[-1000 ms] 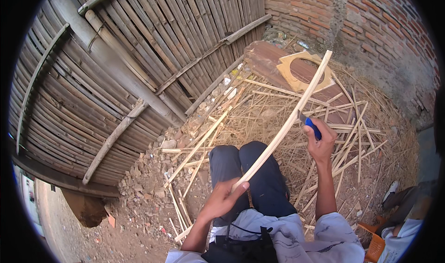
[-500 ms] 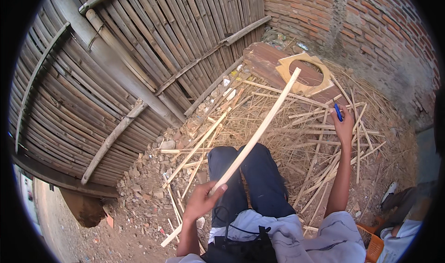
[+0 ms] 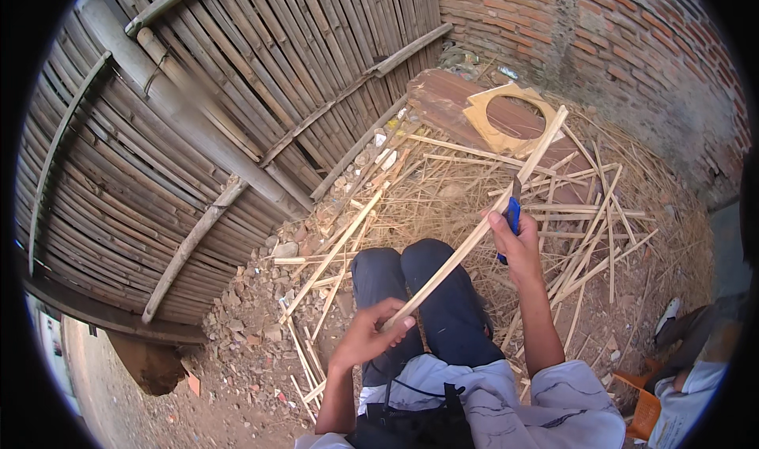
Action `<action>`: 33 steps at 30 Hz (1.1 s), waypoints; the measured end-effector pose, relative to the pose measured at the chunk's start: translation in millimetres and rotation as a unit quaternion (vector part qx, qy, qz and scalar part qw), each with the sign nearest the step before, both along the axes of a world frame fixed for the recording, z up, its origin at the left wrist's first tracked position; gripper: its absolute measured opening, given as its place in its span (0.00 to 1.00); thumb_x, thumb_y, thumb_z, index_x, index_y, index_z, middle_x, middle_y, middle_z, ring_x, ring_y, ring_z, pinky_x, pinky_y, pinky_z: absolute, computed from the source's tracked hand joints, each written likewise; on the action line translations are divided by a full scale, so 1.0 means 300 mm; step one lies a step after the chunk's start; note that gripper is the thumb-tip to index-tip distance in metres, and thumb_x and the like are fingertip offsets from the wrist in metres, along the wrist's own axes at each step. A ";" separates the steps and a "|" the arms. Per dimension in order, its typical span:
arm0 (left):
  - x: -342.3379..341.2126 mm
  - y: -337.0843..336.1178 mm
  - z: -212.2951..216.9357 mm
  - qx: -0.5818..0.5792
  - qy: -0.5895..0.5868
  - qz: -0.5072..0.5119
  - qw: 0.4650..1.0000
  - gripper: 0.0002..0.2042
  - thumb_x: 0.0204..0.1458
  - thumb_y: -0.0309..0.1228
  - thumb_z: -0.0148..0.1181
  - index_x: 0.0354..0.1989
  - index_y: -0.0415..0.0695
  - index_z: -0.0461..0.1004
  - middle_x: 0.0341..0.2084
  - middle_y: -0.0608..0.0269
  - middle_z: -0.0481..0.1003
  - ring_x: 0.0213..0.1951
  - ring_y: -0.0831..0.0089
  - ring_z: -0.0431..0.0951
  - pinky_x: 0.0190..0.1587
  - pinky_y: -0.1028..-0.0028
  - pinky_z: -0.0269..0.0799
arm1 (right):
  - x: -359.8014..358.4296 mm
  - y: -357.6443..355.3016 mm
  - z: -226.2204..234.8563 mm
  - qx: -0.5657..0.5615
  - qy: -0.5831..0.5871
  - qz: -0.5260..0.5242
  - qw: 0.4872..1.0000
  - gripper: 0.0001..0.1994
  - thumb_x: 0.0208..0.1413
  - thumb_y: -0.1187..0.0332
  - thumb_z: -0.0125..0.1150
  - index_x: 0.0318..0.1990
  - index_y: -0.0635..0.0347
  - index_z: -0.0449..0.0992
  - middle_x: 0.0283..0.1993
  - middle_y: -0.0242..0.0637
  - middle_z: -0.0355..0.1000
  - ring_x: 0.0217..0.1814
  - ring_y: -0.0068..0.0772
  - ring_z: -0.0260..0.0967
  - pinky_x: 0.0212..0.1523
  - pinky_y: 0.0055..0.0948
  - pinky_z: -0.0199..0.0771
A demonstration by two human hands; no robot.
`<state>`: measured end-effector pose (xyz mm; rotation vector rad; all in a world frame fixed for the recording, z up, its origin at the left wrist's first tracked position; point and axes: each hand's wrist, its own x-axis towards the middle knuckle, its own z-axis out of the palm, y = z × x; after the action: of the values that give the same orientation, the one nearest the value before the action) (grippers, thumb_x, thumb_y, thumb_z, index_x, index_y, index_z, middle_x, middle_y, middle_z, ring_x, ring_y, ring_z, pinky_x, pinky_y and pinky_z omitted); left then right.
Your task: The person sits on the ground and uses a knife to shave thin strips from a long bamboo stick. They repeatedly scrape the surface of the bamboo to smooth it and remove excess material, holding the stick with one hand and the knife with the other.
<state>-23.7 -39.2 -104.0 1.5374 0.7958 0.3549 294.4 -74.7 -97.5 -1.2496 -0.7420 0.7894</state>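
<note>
- Left hand (image 3: 373, 334): curled around the near end of a long pale strip (image 3: 455, 267), thumb lying along its upper face, just above the seated person's knees (image 3: 427, 283).
- Right hand (image 3: 518, 247): closed around the blue handle of a knife (image 3: 512, 220), with the thumb appearing to bear on the strip. The blade overlaps the strip beyond the thumb; whether its edge bites cannot be told.
- Strip in hand: held clear of the ground, slanting up and rightward from the left hand; its far tip overlaps the right edge of a tan panel with a round hole (image 3: 484, 125), which lies on the brown board (image 3: 439, 105).
- Ground: loose strips lie crossed toward the brick wall (image 3: 506, 14) at right, and fewer lie on the rubble at left, on the side of the slatted fence (image 3: 332, 38). Dry fibres (image 3: 443, 196) cover the part before the board's near edge.
- Progress, as judged: trimming of the held strip seems under way and unfinished, since blade and strip are together. The loose strips look cut to slender form; which are finished, and how many await the knife, cannot be told.
</note>
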 end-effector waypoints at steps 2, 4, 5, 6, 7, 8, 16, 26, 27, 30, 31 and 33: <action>0.018 0.000 0.013 0.026 -0.045 0.011 0.999 0.18 0.67 0.34 0.67 0.61 0.41 0.76 0.33 0.65 0.83 0.33 0.81 0.80 0.38 0.75 0.78 | -0.015 0.001 0.006 0.002 -0.020 -0.019 1.000 0.16 0.67 0.57 0.71 0.45 0.65 0.87 0.23 0.20 0.68 0.22 0.10 0.56 0.23 0.20 0.52; 0.036 0.011 0.009 0.103 -0.057 -0.007 0.993 0.22 0.66 0.29 0.68 0.66 0.38 0.71 0.36 0.62 0.84 0.35 0.79 0.82 0.42 0.76 0.80 | -0.036 0.001 0.020 0.015 -0.036 -0.032 0.999 0.16 0.66 0.58 0.72 0.45 0.66 0.87 0.26 0.23 0.72 0.25 0.13 0.63 0.27 0.20 0.59; 0.045 0.014 0.007 0.114 -0.049 -0.003 0.992 0.22 0.66 0.28 0.68 0.66 0.38 0.72 0.37 0.63 0.84 0.35 0.80 0.82 0.42 0.76 0.80 | -0.057 0.002 0.037 0.028 -0.041 -0.037 0.998 0.16 0.66 0.59 0.72 0.45 0.67 0.87 0.27 0.26 0.75 0.27 0.14 0.67 0.29 0.21 0.64; 0.054 0.016 0.005 0.125 -0.042 0.000 0.991 0.21 0.66 0.28 0.68 0.65 0.38 0.72 0.37 0.64 0.84 0.35 0.80 0.82 0.41 0.76 0.79 | -0.073 0.001 0.052 0.041 -0.047 -0.042 0.997 0.16 0.66 0.59 0.72 0.44 0.68 0.87 0.29 0.28 0.77 0.29 0.16 0.70 0.32 0.21 0.68; 0.065 0.019 0.009 0.137 -0.035 0.003 0.990 0.21 0.66 0.27 0.68 0.65 0.39 0.73 0.37 0.64 0.84 0.35 0.81 0.81 0.41 0.76 0.79 | -0.084 -0.002 0.063 0.036 -0.055 -0.039 0.997 0.16 0.67 0.60 0.71 0.44 0.68 0.87 0.30 0.30 0.79 0.31 0.18 0.73 0.35 0.22 0.70; 0.078 0.019 0.021 0.146 -0.022 0.008 0.989 0.19 0.66 0.27 0.68 0.64 0.39 0.75 0.35 0.66 0.83 0.35 0.82 0.80 0.40 0.77 0.77 | -0.094 -0.007 0.071 0.030 -0.063 -0.037 0.997 0.15 0.67 0.61 0.71 0.44 0.69 0.87 0.32 0.32 0.80 0.33 0.19 0.75 0.37 0.23 0.72; 0.096 0.014 0.028 0.143 -0.067 0.067 0.985 0.08 0.69 0.29 0.64 0.52 0.43 0.85 0.25 0.76 0.73 0.27 0.87 0.65 0.29 0.79 0.59 | -0.062 -0.027 0.056 0.129 -0.107 -0.139 0.976 0.14 0.71 0.65 0.66 0.54 0.66 0.82 0.29 0.26 0.74 0.31 0.15 0.68 0.34 0.19 0.65; 0.031 -0.007 0.048 0.098 -0.021 0.068 0.993 0.09 0.69 0.29 0.64 0.53 0.42 0.85 0.28 0.75 0.74 0.30 0.88 0.66 0.33 0.80 0.59 | 0.102 -0.010 0.212 0.102 -0.184 -0.208 0.955 0.13 0.70 0.64 0.66 0.54 0.62 0.83 0.25 0.17 0.62 0.26 0.10 0.56 0.27 0.19 0.53; 0.024 -0.006 0.054 0.085 0.002 0.062 0.995 0.10 0.69 0.29 0.65 0.54 0.41 0.84 0.33 0.70 0.80 0.36 0.86 0.72 0.40 0.80 0.66 | 0.104 -0.008 0.216 0.090 -0.198 -0.200 0.955 0.12 0.70 0.64 0.67 0.53 0.62 0.83 0.25 0.17 0.63 0.26 0.10 0.57 0.27 0.18 0.53; 0.021 -0.006 0.064 0.075 0.027 0.055 0.995 0.10 0.68 0.29 0.65 0.54 0.40 0.84 0.37 0.66 0.85 0.39 0.85 0.75 0.44 0.79 0.71 | 0.118 -0.001 0.198 0.088 -0.220 -0.210 0.949 0.11 0.70 0.62 0.68 0.46 0.63 0.84 0.27 0.19 0.67 0.27 0.11 0.58 0.28 0.19 0.55; 0.020 -0.006 0.065 0.076 0.028 0.054 0.995 0.10 0.68 0.29 0.65 0.54 0.40 0.84 0.37 0.67 0.85 0.38 0.85 0.75 0.42 0.79 0.71 | 0.122 0.000 0.195 0.105 -0.234 -0.224 0.940 0.11 0.70 0.63 0.69 0.45 0.63 0.84 0.28 0.19 0.68 0.28 0.11 0.59 0.28 0.19 0.55; 0.017 -0.001 0.062 0.080 -0.002 0.050 0.996 0.11 0.68 0.29 0.66 0.54 0.40 0.84 0.35 0.68 0.84 0.36 0.85 0.73 0.39 0.78 0.70 | 0.130 -0.002 0.190 0.138 -0.263 -0.252 0.921 0.11 0.69 0.63 0.69 0.42 0.63 0.84 0.30 0.21 0.71 0.29 0.11 0.60 0.30 0.19 0.56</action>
<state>-18.7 -39.6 -85.3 1.6488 0.8599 0.5064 333.4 -75.3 -40.4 -1.3214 -0.8697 -0.0859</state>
